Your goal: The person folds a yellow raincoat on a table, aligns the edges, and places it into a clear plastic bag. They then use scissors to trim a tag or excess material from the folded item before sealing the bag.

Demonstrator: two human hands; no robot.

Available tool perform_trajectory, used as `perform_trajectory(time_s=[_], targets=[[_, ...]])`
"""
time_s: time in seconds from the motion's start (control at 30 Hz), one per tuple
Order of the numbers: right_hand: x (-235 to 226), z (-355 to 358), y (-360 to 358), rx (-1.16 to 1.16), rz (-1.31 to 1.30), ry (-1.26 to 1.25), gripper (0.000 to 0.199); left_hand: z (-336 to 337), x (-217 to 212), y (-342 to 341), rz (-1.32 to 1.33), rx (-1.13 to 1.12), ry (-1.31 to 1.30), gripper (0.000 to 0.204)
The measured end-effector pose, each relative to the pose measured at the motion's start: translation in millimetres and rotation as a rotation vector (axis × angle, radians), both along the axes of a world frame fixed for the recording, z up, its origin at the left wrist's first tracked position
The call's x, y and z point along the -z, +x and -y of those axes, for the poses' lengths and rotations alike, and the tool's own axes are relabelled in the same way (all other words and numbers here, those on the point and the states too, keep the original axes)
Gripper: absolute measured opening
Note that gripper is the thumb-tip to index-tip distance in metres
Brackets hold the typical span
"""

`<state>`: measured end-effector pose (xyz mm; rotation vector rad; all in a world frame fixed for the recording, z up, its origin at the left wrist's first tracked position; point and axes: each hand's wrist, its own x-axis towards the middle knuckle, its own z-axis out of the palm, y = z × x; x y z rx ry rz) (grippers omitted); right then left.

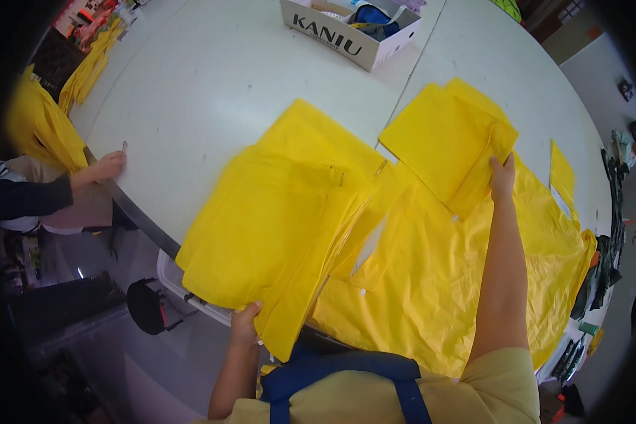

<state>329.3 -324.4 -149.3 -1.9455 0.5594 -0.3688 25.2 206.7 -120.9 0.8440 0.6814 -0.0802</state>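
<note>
My left hand [246, 325] pinches the near edge of a large yellow fabric piece [275, 205], its thumb on top and the other fingers hidden beneath. This piece lies in loose layers over the table's near edge, with a dark-marked seam along its right side. Farther right, my right hand [502, 177] grips the edge of a folded yellow panel [445, 138], which has a crease by the fingers. Under my right forearm spreads a wide, wrinkled yellow fabric sheet [431, 297], with a small white tag near its left part.
The white table [191, 92] carries a cardboard box [353, 32] holding a blue item and a measuring tape. At left, another person's hand [109, 165] holds something small near the table edge. A white bin [184, 283] and a black stool [146, 306] stand below.
</note>
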Motion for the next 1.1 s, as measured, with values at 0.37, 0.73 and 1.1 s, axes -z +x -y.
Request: perform_trajectory(time_s=[0.37,0.73,1.1], targets=[[-27,-174,-189,-0.316,0.09,0.201,0.036,81,48,-62,-0.078,-0.01,-0.43,0.043],[-2,-227,-278,-0.308,-0.499,-0.083,0.056,69,-27,-54,-0.241,1.136,0.704,0.036],[-19,-249,-280,-0.379,-0.037,-0.066,0.046,59,-17,-1,0.168,0.162,-0.142,0.044]])
